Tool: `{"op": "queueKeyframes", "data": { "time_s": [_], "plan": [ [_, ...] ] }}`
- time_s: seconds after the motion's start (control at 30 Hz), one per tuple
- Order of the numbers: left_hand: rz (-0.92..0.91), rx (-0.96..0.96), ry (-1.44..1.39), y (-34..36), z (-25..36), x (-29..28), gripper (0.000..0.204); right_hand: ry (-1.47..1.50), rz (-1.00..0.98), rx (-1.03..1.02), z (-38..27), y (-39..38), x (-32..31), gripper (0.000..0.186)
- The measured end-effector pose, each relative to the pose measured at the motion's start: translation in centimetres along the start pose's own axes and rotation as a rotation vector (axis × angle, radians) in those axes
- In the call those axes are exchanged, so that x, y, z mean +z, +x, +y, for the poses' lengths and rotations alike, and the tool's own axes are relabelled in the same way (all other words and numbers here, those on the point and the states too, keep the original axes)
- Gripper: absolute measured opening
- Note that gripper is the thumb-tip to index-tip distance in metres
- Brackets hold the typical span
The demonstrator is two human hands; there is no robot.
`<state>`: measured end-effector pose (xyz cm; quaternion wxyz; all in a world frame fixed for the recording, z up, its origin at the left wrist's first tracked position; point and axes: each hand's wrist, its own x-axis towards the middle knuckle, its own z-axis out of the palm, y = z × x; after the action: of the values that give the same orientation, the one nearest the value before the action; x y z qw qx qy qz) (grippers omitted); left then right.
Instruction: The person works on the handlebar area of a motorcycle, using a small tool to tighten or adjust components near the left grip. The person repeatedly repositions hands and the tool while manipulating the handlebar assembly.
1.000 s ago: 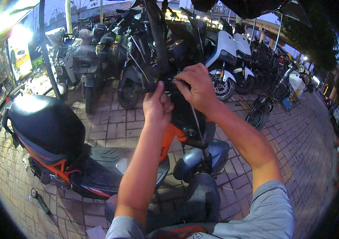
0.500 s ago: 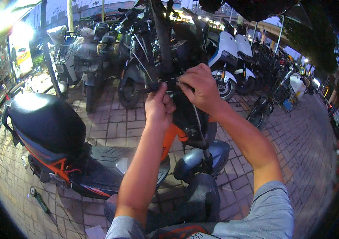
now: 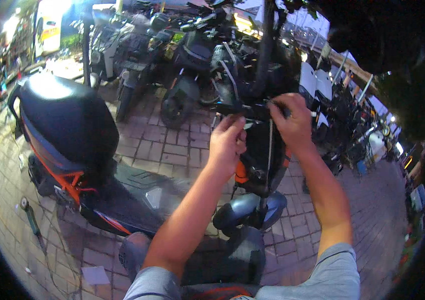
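Both my hands are raised at the dark front of an electric scooter with a black seat [image 3: 67, 115] and orange frame parts. My left hand [image 3: 228, 142] is closed, thumb and fingers pinched against the underside of a dark bar-like part [image 3: 247, 111]. At that part's right end, my right hand [image 3: 293, 122] has its fingertips pinched together. What either hand holds is too small and dark to make out. A thin silver rod [image 3: 271, 150] runs down below the hands. Nearer me is a rounded blue-grey part [image 3: 232, 212].
Parked scooters [image 3: 185, 85] crowd the far side, with white ones [image 3: 315, 80] to the right. On the brick paving [image 3: 147, 145] at left lie a dark green tool [image 3: 31, 220] with a round head and cord, and a pale sheet [image 3: 95, 275]. A pole [image 3: 267, 45] rises beyond my hands.
The view has turned, so my hands and the scooter front appear farther right. My fingertips are slightly farther apart along the dark part. Both hands stay closed at it.
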<state>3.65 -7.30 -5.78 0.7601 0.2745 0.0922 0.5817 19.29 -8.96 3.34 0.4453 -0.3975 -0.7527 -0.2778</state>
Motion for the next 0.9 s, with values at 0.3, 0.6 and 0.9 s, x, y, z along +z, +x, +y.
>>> {"op": "queueKeyframes", "data": {
  "time_s": [0.3, 0.6, 0.9],
  "plan": [
    [-0.210, 0.247, 0.402, -4.6, 2.6, -1.4, 0.037, 0.632, -0.002, 0.422, -8.2, -2.4, -0.9, 0.011],
    [-0.027, 0.491, 0.546, -6.4, 6.9, -4.3, 0.019, 0.979, -0.111, 0.752, -11.1, -3.2, 3.2, 0.019],
    [0.020, 0.434, 0.876, 1.4, 11.9, -3.3, 0.031, 1.484, -0.134, 1.377, -10.1, -0.5, 5.6, 0.072]
  ]
}}
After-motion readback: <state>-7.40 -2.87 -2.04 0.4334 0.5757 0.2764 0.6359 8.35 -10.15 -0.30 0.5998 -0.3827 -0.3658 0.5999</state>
